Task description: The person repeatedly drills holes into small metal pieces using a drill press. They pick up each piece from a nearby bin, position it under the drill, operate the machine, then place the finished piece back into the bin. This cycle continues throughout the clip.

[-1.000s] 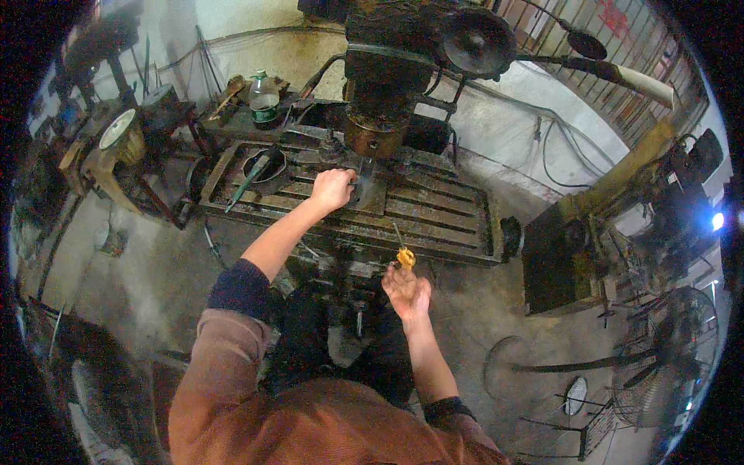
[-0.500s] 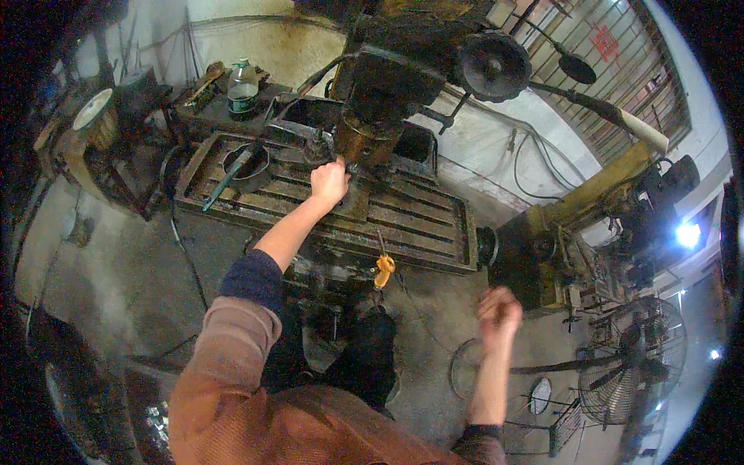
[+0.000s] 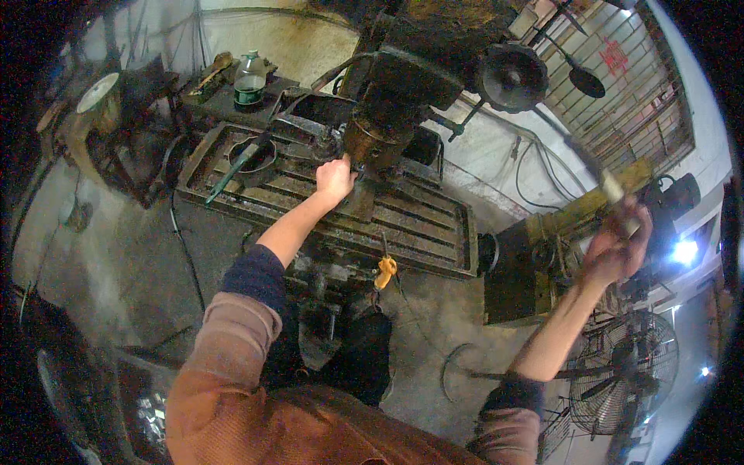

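My left hand (image 3: 335,181) is closed at the lower end of the machine's spindle head (image 3: 373,141), above the slotted work table (image 3: 418,225). What its fingers grip there is too small to make out. On the right, my right hand (image 3: 618,242) is raised, with its fingers curled about the lower end of a long lever with a pale handle (image 3: 611,186); motion blurs the fingers. The lever slants down from beside a dark round handwheel (image 3: 511,77). A round pan (image 3: 253,155) sits at the table's left, with a green-handled brush (image 3: 232,174) lying across it.
A yellow-orange hanging piece (image 3: 385,271) is at the table's front edge. A clear bottle with green liquid (image 3: 249,80) stands on the back-left bench. A caged fan (image 3: 624,372) is at lower right, below a yellowish machine beam (image 3: 577,198). Cables trail across the floor.
My right hand has risen from low right to the lever's end. The lever has swung downward. My left hand stays at the spindle; the whole view has shifted slightly.
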Motion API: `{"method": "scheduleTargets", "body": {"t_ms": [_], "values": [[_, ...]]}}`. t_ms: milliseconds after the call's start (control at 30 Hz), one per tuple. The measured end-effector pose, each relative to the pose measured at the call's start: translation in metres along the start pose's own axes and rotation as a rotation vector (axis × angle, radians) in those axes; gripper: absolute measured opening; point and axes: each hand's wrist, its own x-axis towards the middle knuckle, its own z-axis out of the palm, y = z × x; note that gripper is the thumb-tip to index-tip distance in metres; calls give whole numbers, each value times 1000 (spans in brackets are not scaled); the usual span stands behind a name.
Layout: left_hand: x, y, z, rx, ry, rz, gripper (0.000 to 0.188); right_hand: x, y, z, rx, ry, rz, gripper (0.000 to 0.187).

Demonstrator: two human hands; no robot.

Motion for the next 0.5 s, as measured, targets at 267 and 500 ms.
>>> {"method": "scheduleTargets", "body": {"t_ms": [267, 500], "values": [[2, 2, -13, -46, -102, -26, 30, -51, 9, 23, -109, -23, -35, 29], [-10, -32, -54, -235, 58, 29, 14, -75, 19, 39, -19, 30, -96, 29]]}}
